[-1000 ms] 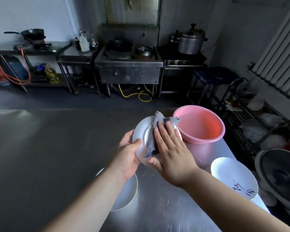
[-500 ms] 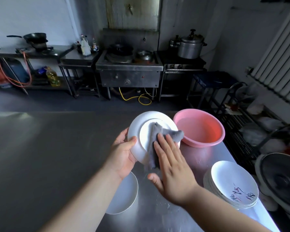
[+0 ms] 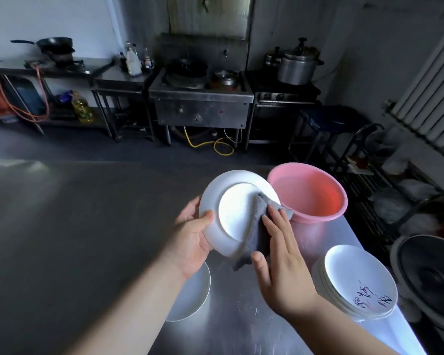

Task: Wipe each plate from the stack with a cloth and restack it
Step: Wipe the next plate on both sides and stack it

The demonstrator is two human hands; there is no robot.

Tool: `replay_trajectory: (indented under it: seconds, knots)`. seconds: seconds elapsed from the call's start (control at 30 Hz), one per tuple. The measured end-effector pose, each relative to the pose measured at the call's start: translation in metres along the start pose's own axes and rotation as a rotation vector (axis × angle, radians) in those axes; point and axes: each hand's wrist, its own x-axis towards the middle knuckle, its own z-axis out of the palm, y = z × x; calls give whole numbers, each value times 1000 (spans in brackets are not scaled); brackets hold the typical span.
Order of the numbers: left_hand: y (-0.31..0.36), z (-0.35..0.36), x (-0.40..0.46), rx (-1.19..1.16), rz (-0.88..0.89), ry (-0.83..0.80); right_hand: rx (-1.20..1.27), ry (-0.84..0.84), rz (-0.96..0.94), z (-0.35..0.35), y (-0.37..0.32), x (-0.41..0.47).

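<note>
The white plate [image 3: 237,211] is gripped at its rim by the left hand [image 3: 192,239] and tilted above the desk [image 3: 62,226], while the grey cloth [image 3: 254,239] is pressed flat-fingered on its right edge by the right hand [image 3: 283,257], the wiped plate [image 3: 192,298] lying beneath the left hand

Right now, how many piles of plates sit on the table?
2: a plate stack at the right edge, and plates under the left hand; how many there is hidden.

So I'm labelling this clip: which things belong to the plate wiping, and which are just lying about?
In the job:
white plate in left hand
grey cloth under right hand
plate stack
lone plate

Lying about:
pink basin
pressure cooker
wok
</note>
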Motion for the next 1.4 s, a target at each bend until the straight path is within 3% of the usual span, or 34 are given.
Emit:
replay_trajectory:
  seconds: [0.13,0.3,0.4,0.57,0.73,0.97,1.17,1.23,1.33,1.4]
  knots:
    - [15,4,-3,217,-38,-66,40,-88,12,-24,23,52]
    - [37,26,-6,402,-66,-216,5,-271,-477,-67,13,117]
    - [44,33,-7,413,-43,-251,17,-276,-567,-83,13,120]
    - [39,45,-13,400,-54,-188,113,-258,-461,-102,45,91]
    - [28,68,-12,385,-72,-253,93,-341,-524,-114,39,119]
    - [18,90,-5,228,69,-129,204,-34,-104,-103,64,55]
    - [-3,118,-4,197,112,-85,175,-89,-69,-139,79,105]
    - [-6,127,-2,134,165,-82,181,-34,-70,-144,79,114]
    - [-12,134,2,61,223,-64,200,89,21,-124,72,80]
    - [-18,135,2,39,228,-47,239,69,80,-111,67,55]
